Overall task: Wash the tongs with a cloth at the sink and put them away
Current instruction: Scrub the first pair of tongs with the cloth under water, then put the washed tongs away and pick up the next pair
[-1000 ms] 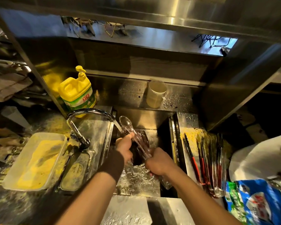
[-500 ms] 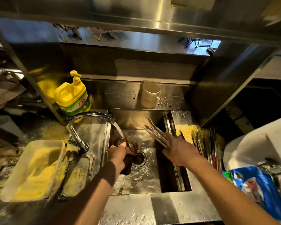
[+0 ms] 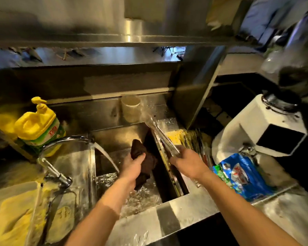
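Left hand (image 3: 133, 167) grips cloth (image 3: 142, 157); right hand (image 3: 187, 161) grips tongs (image 3: 160, 132); labels unreadable.

You face a brushed stainless-steel counter (image 3: 194, 206) under a long steel shelf (image 3: 114, 39); a steel splashback (image 3: 89, 110) behind glints in warm, dim light.

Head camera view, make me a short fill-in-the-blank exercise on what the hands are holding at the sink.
1. The left hand grips a dark brown ____ over the steel sink.
2. The right hand holds clear plastic ____, tips pointing away from the person.
3. Water runs from the curved chrome ____ into the basin.
4. The dish soap bottle left of the sink is ____.

Missing words: cloth; tongs; faucet; yellow
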The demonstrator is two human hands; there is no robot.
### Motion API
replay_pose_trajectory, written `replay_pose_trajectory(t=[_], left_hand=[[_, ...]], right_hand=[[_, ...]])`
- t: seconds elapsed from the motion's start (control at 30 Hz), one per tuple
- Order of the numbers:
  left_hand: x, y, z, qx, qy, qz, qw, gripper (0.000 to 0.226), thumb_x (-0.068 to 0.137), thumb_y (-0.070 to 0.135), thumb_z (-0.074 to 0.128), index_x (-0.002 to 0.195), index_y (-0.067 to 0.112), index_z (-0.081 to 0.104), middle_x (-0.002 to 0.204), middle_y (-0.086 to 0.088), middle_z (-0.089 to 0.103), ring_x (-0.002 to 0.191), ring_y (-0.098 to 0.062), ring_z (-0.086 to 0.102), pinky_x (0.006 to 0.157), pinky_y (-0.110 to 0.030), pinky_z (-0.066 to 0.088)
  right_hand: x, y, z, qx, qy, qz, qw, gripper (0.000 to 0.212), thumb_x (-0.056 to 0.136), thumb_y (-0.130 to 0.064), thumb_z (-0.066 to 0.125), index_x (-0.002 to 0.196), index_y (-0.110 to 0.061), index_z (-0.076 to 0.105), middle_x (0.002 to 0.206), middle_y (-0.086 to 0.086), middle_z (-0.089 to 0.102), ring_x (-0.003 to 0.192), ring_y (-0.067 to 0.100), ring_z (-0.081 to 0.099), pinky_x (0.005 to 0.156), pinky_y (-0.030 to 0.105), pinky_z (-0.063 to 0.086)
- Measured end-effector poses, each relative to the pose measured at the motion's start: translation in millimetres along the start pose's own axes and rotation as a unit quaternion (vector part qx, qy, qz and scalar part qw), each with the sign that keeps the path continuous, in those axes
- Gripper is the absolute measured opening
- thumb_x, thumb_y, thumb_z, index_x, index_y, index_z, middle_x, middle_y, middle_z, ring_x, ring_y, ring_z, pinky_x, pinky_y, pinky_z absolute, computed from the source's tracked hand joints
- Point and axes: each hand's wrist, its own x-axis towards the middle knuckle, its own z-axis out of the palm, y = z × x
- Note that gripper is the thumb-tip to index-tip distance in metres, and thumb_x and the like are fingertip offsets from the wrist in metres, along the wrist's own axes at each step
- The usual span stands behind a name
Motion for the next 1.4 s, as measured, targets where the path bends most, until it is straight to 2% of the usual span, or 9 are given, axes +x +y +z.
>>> replay_pose_trajectory(t=[0.13, 0.37, 0.47, 0.6, 0.9, 0.97, 1.1, 1.2, 1.4], left_hand=[[-24.4, 0.4, 68.6, 0.044, -0.052, 0.020, 0.997, 0.028, 0.093, 0.019, 0.066, 0.120, 0.014, 0.065, 0.106, -0.012, 0.072, 0.088, -0.026, 0.069, 0.065, -0.027, 0.053], [-106.9, -36.2, 231.2, 0.091, -0.191, 0.044, 0.976, 0.014, 0.090, 0.017, 0.068, 0.104, 0.013, 0.069, 0.081, -0.011, 0.076, 0.068, -0.029, 0.072, 0.054, -0.032, 0.057], [-141.3, -57.6, 289.4, 0.105, -0.242, 0.058, 0.963, 0.019, 0.091, 0.011, 0.066, 0.109, 0.006, 0.070, 0.096, -0.015, 0.076, 0.082, -0.024, 0.072, 0.066, -0.026, 0.059], [-189.9, -93.8, 367.4, 0.110, -0.335, 0.014, 0.936, 0.017, 0.092, 0.008, 0.064, 0.107, 0.007, 0.071, 0.106, -0.021, 0.076, 0.098, -0.033, 0.072, 0.091, -0.046, 0.056], [-267.6, -143.6, 494.1, 0.137, -0.409, -0.039, 0.901, 0.019, 0.094, 0.020, 0.065, 0.112, 0.020, 0.069, 0.093, -0.008, 0.080, 0.082, -0.026, 0.077, 0.064, -0.036, 0.061], [-280.4, -147.5, 516.2, 0.153, -0.423, -0.033, 0.892, 0.013, 0.094, 0.019, 0.064, 0.106, 0.021, 0.071, 0.084, -0.003, 0.080, 0.076, -0.021, 0.077, 0.057, -0.031, 0.059], [-296.3, -150.6, 550.5, 0.204, -0.454, -0.011, 0.867, 0.016, 0.095, 0.025, 0.063, 0.109, 0.021, 0.070, 0.099, -0.008, 0.078, 0.092, -0.029, 0.074, 0.082, -0.046, 0.061], [-301.6, -152.1, 565.3, 0.205, -0.472, -0.003, 0.857, 0.014, 0.095, 0.025, 0.063, 0.106, 0.021, 0.070, 0.100, -0.009, 0.077, 0.093, -0.029, 0.074, 0.081, -0.044, 0.061], [-300.0, -157.9, 582.7, 0.221, -0.487, -0.004, 0.845, 0.020, 0.094, 0.026, 0.064, 0.113, 0.021, 0.067, 0.105, -0.005, 0.076, 0.096, -0.025, 0.073, 0.084, -0.042, 0.060]], right_hand=[[-27.8, 35.2, -50.2, 0.039, 0.061, -0.009, 0.997, 0.035, 0.070, -0.036, 0.054, 0.103, -0.026, 0.063, 0.061, -0.005, 0.066, 0.055, 0.012, 0.064, 0.055, 0.030, 0.050], [-108.7, 147.6, -160.6, 0.134, 0.187, -0.019, 0.973, 0.016, 0.069, -0.031, 0.058, 0.081, -0.020, 0.058, 0.066, -0.004, 0.060, 0.064, 0.019, 0.062, 0.069, 0.047, 0.056], [-143.6, 194.4, -198.9, 0.193, 0.233, 0.007, 0.953, 0.009, 0.068, -0.025, 0.060, 0.075, -0.032, 0.061, 0.060, -0.007, 0.059, 0.057, 0.015, 0.057, 0.056, 0.034, 0.051], [-195.9, 259.4, -248.7, 0.252, 0.292, 0.066, 0.920, 0.023, 0.068, -0.022, 0.059, 0.088, -0.033, 0.063, 0.058, -0.007, 0.063, 0.050, 0.009, 0.060, 0.046, 0.021, 0.044], [-263.4, 342.9, -342.6, 0.428, 0.364, 0.227, 0.795, 0.010, 0.088, -0.011, 0.040, 0.087, -0.016, 0.049, 0.076, 0.007, 0.046, 0.051, 0.017, 0.034, 0.048, 0.027, 0.023], [-278.8, 357.5, -367.1, 0.393, 0.393, 0.243, 0.795, 0.011, 0.086, -0.012, 0.040, 0.084, -0.017, 0.049, 0.075, 0.006, 0.046, 0.052, 0.018, 0.039, 0.049, 0.027, 0.026], [-304.8, 394.0, -417.4, 0.139, 0.432, 0.301, 0.839, 0.027, 0.083, -0.035, 0.052, 0.100, -0.014, 0.056, 0.092, 0.011, 0.059, 0.078, 0.028, 0.055, 0.064, 0.033, 0.041], [-309.8, 418.2, -453.7, -0.018, 0.414, 0.412, 0.812, 0.045, 0.083, -0.043, 0.055, 0.111, -0.008, 0.054, 0.108, 0.017, 0.058, 0.086, 0.033, 0.058, 0.065, 0.032, 0.042], [-289.4, 446.1, -481.3, -0.087, 0.358, 0.486, 0.793, 0.024, 0.070, -0.040, 0.053, 0.069, -0.016, 0.050, 0.075, 0.004, 0.058, 0.066, 0.023, 0.054, 0.052, 0.029, 0.035]])
